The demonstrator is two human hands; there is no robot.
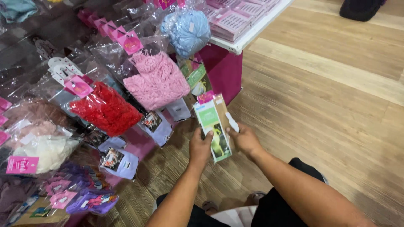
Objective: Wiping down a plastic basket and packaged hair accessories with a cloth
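Note:
Both hands hold a small stack of flat packets (214, 126), green and white in front with a brown card one behind, pink tab at the top. My left hand (200, 146) grips the stack's left edge with the thumb on its face. My right hand (245, 139) holds the right edge. The stack is held upright over the wooden floor, just right of a display of hanging goods.
Bagged fluffy items hang on the left: a pink one (158, 82), a red one (106, 109), a blue one (188, 30), a cream one (47, 152). Small packets (156, 125) hang lower. A white-topped magenta counter (229, 59) stands behind. Wooden floor (336, 105) spreads right. A dark shoe (361, 8) shows top right.

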